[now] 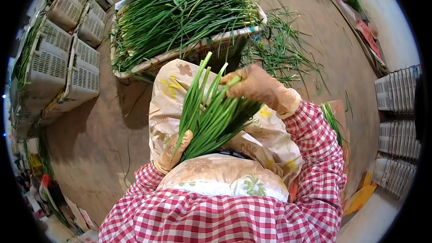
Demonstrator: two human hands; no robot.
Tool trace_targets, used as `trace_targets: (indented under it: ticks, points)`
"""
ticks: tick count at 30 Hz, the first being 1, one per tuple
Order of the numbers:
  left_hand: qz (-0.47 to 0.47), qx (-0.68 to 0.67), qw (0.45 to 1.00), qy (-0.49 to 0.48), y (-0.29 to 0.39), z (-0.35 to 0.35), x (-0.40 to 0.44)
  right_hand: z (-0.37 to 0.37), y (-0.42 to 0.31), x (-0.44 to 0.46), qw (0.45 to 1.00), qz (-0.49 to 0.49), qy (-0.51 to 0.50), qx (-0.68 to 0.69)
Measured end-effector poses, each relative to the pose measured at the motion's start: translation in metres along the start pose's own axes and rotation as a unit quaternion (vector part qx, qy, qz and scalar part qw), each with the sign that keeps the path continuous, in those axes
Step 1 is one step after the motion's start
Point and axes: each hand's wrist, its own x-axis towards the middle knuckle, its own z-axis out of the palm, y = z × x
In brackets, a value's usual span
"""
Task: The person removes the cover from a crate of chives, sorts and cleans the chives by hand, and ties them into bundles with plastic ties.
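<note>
A bunch of long green stalks (216, 119) lies across my lap, over a stained floral apron (166, 83). My gloved left hand (174, 150) is wrapped round the lower left part of the bunch. At the upper right of the bunch, my gloved right hand (261, 87) has its fingers closed on some stalk ends. A few pale ends stick up between the hands. Just beyond my knees stands a large lined basket (207, 42) heaped with the same green stalks (180, 13).
Loose stalks (288, 49) litter the brown floor (108, 135) right of the basket. White plastic crates (85, 72) are stacked at the left. More crates (398, 137) stand by the right wall, near a yellow item (361, 195). Some stalks (332, 119) lie beside my right arm.
</note>
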Motion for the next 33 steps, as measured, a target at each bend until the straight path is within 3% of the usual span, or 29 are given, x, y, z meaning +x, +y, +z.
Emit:
trace_targets:
  ticks: [2,3,5,6,8,9,10,11,13,14,16,17,19,21,23,25,28,29,30,31,33]
  points:
    - [-0.009,0.017,1.0,0.017,-0.005,0.0,0.002,0.001,0.012,0.011,0.992,-0.061,0.102,-0.043]
    - [-0.01,0.017,1.0,0.01,-0.006,0.002,0.003,0.001,0.0,0.008,0.971,-0.098,0.167,-0.141]
    - [-0.073,-0.235,0.969,0.003,-0.012,0.005,0.001,-0.006,-0.006,0.01,0.948,-0.204,0.224,-0.1]
    - [-0.107,-0.29,0.951,0.003,-0.025,0.003,0.001,-0.022,-0.001,0.018,0.905,-0.301,0.267,-0.136]
    - [-0.145,-0.393,0.908,-0.002,-0.037,-0.001,0.002,-0.061,0.003,0.017,0.821,-0.301,0.386,-0.295]
    - [-0.146,-0.443,0.884,-0.009,-0.036,-0.004,0.003,-0.085,0.009,0.013,0.795,-0.254,0.421,-0.355]
    - [-0.123,-0.389,0.913,0.018,-0.052,-0.008,0.004,-0.108,0.015,0.009,0.765,-0.203,0.452,-0.412]
    - [-0.122,-0.389,0.913,0.019,-0.055,-0.008,0.004,-0.136,0.036,0.012,0.868,-0.185,0.379,-0.263]
    - [-0.073,-0.457,0.886,-0.023,-0.057,-0.01,0.006,-0.122,0.027,-0.001,0.97,-0.054,0.234,-0.045]
    - [-0.076,-0.482,0.872,-0.032,-0.072,-0.012,0.008,-0.086,0.007,-0.017,0.984,0.053,0.169,0.014]
    - [-0.091,-0.481,0.87,-0.052,-0.076,-0.014,0.011,-0.066,0.048,-0.006,0.998,0.04,0.042,-0.003]
    - [-0.107,-0.48,0.868,-0.067,-0.076,-0.014,0.011,-0.052,0.063,0.0,0.999,-0.044,0.006,0.018]
    - [-0.099,-0.484,0.867,-0.068,-0.064,-0.01,0.007,-0.043,0.052,-0.003,0.999,0.002,-0.028,0.024]
    - [-0.13,-0.361,0.923,-0.042,-0.082,-0.015,0.007,-0.041,0.048,-0.002,0.978,-0.067,0.166,-0.106]
    - [-0.062,-0.435,0.873,-0.21,-0.089,-0.025,0.02,-0.058,0.039,-0.008,0.917,-0.121,0.336,-0.176]
    - [-0.166,-0.343,0.923,-0.05,-0.014,0.003,0.018,-0.066,0.02,-0.025,0.892,-0.133,0.425,-0.08]
    - [-0.147,-0.331,0.931,-0.033,-0.033,-0.002,0.02,-0.023,0.0,-0.048,0.921,-0.2,0.328,-0.06]
    - [-0.14,-0.327,0.934,-0.041,-0.036,-0.004,0.02,-0.011,0.02,-0.04,0.888,-0.273,0.332,-0.161]
    - [-0.152,-0.328,0.932,-0.023,-0.03,-0.003,0.02,0.002,0.016,-0.052,0.885,-0.209,0.299,-0.289]
    - [-0.152,-0.327,0.932,-0.022,-0.026,-0.001,0.019,0.015,0.012,-0.052,0.804,-0.275,0.295,-0.437]
    - [-0.138,-0.32,0.937,-0.009,-0.018,0.002,0.018,0.032,0.017,-0.045,0.71,-0.206,0.268,-0.617]
